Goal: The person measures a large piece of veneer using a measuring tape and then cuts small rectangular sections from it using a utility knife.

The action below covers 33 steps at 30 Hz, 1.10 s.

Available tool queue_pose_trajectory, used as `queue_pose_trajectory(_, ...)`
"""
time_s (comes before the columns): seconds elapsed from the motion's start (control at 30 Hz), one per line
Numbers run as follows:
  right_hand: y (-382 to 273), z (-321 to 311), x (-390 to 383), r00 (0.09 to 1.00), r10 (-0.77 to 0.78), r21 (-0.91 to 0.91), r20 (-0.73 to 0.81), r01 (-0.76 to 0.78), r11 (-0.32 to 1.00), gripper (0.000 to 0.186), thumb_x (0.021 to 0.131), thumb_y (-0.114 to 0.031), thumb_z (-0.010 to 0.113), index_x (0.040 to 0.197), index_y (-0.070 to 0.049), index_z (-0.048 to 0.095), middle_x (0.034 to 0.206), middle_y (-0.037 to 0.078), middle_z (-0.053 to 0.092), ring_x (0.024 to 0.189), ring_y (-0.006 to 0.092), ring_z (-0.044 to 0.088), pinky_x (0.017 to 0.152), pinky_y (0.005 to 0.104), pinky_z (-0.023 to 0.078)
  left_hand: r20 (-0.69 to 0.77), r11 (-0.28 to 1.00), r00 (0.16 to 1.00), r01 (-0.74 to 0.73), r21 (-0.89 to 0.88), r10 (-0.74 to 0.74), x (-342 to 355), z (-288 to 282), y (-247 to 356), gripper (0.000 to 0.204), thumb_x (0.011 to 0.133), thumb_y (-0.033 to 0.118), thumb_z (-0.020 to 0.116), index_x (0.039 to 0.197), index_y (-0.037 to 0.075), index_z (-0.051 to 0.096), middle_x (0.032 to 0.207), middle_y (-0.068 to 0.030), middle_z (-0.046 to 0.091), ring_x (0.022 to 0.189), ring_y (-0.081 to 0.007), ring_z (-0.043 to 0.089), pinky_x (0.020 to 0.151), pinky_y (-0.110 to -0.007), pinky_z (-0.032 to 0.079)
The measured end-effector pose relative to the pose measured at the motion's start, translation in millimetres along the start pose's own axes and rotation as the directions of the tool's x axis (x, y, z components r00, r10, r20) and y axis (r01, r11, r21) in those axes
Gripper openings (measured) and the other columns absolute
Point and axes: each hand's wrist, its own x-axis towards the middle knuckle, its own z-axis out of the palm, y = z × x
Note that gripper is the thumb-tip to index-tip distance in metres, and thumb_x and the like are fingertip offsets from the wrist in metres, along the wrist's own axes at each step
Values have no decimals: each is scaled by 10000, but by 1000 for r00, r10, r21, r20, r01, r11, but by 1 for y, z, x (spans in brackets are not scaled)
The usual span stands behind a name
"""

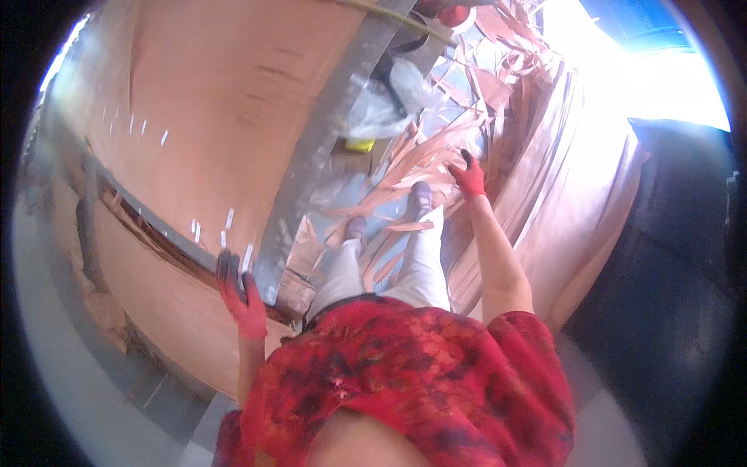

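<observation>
My left hand (pixel 243 300), in a red glove with dark fingers, is at the near edge of a large tan wood sheet (pixel 187 93) on a grey-edged work surface (pixel 276 268). Its fingers are extended beside small white strips stuck along the sheet, holding nothing visible. My right hand (pixel 468 175), gloved alike, hangs in the air with fingers apart and slightly bent, above pale wood veneer scraps (pixel 412 156) on the floor. It is beside a long pile of thin veneer sheets (pixel 537 226) and appears empty.
A dark panel or surface (pixel 661 288) runs along the right. Beyond my feet are crumpled clear plastic (pixel 397 93), a small yellow item (pixel 359 145) and a red object (pixel 453 15). Below the tan sheet, more wood sheets (pixel 156 319) show. A bright area with blue is at top right.
</observation>
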Motion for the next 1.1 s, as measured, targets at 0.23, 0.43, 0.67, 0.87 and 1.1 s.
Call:
queue_pose_trajectory(0.23,-105,33,120,902,-406,-29,-151,406,913,715,815,-111,736,1485,-225,514,1446,130,553,1259,317,558,1053,424,447,194,994,978,62,96,-79,-15,58,78,358,963,18,536,1314,-22,596,1444,-206,525,1373,-401,447,1162,-521,327)
queue_pose_trajectory(0.43,-111,-54,128,852,-311,-510,421,506,696,235,888,-294,663,1066,-163,742,895,141,742,877,342,706,936,509,480,525,786,798,515,-342,-295,29,171,118,336,971,29,581,1303,-13,613,1357,-129,609,1263,-263,571,1108,-388,415)
queue_pose_trajectory(0.67,-216,-239,-21,621,220,-271,752,-13,962,224,955,-216,681,1096,-52,740,799,18,722,657,75,608,581,262,475,953,-411,300,874,-260,36,107,391,171,534,1035,464,518,1390,66,546,1340,-152,600,1226,-337,593,1050,-448,483)
queue_pose_trajectory(0.87,-173,-366,-115,591,500,-406,633,-297,864,204,931,-186,688,1105,-101,751,806,-29,725,638,53,594,521,234,432,709,-852,651,505,-137,271,144,443,252,615,1057,491,447,1444,14,484,1520,-216,468,1340,-418,513,1137,-541,417)
queue_pose_trajectory(1.1,3,-403,-134,627,678,-894,385,71,442,761,770,-309,807,1466,-246,506,1361,133,621,1222,343,592,1013,452,490,897,-681,439,673,-288,55,70,390,214,308,1041,259,543,1199,20,658,1022,-100,723,929,-234,708,916,-399,572)
